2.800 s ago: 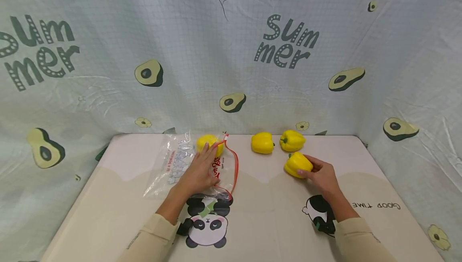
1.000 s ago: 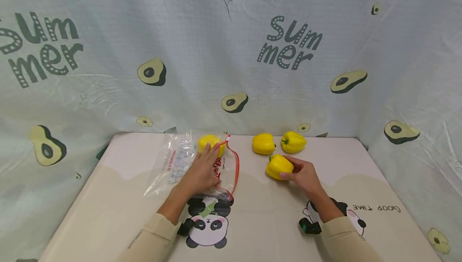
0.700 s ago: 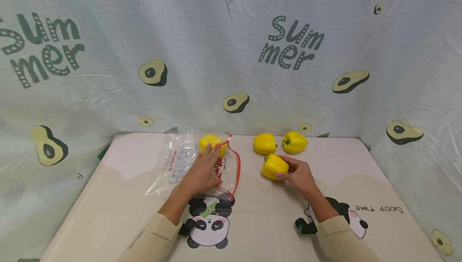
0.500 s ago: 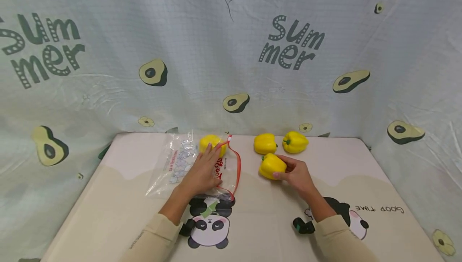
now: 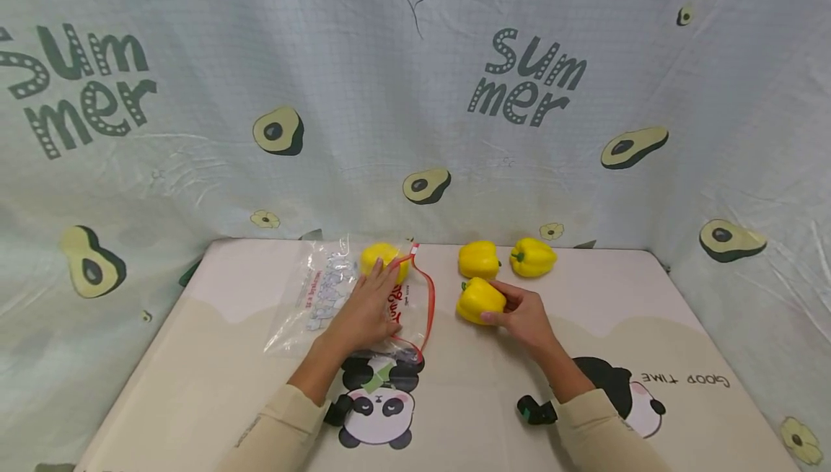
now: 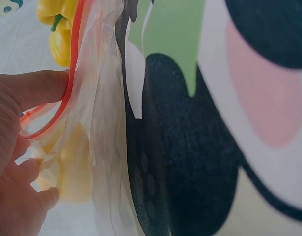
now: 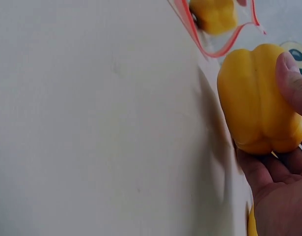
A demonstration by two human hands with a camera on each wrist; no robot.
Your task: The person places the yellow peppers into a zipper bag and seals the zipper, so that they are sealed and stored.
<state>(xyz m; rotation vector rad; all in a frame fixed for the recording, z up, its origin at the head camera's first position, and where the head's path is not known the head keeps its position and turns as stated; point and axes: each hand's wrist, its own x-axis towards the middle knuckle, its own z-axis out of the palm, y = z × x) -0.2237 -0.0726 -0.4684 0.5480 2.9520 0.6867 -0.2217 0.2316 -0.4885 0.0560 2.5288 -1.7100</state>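
Note:
A clear zip bag [image 5: 322,297] with a red rim lies on the mat, its mouth facing right. My left hand [image 5: 365,311] rests on it and pinches the upper lip; in the left wrist view the thumb [image 6: 35,88] sits on the red rim [image 6: 67,98]. One yellow pepper [image 5: 379,258] shows through the plastic at the far end of the bag [image 6: 74,167]. My right hand [image 5: 521,315] grips a second yellow pepper [image 5: 479,300] just right of the bag's mouth; in the right wrist view the pepper [image 7: 259,98] is held by the thumb [image 7: 293,78] and fingers.
Two more yellow peppers [image 5: 478,260] [image 5: 534,256] lie at the back of the mat, close behind the held one. The panda mat [image 5: 195,356] is walled by an avocado-print cloth [image 5: 415,97] on three sides. A black wrist device [image 5: 535,409] sits on the right forearm.
My right hand has carried the pepper leftward across the mat, from the right side to beside the bag's mouth. The left hand and the bag have stayed put.

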